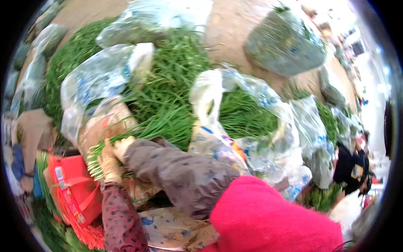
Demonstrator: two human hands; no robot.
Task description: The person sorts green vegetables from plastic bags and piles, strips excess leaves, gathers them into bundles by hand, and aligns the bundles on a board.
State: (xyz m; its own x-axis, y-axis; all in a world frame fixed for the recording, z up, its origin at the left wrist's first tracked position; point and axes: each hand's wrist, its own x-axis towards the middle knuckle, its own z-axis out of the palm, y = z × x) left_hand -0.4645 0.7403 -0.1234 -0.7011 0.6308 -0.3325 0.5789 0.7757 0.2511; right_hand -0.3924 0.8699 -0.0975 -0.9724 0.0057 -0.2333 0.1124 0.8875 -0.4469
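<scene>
A bunch of long green chives lies in front of me, its pale cut ends toward the left and its leaves stretching right. My left hand, in a light glove, is closed around the stems near those ends. Just beside it, my right hand, also gloved, grips the same bunch from above; its fingertips are partly hidden. Behind the hands sits a brown wrapped bundle. A large heap of loose chives spreads beyond the bunch.
At the left stands a red box-like bag with red fringe strips. Open plastic bags hold greens, another bag of greens is to the right, and a full bag stands farther back. A person in black is at far right.
</scene>
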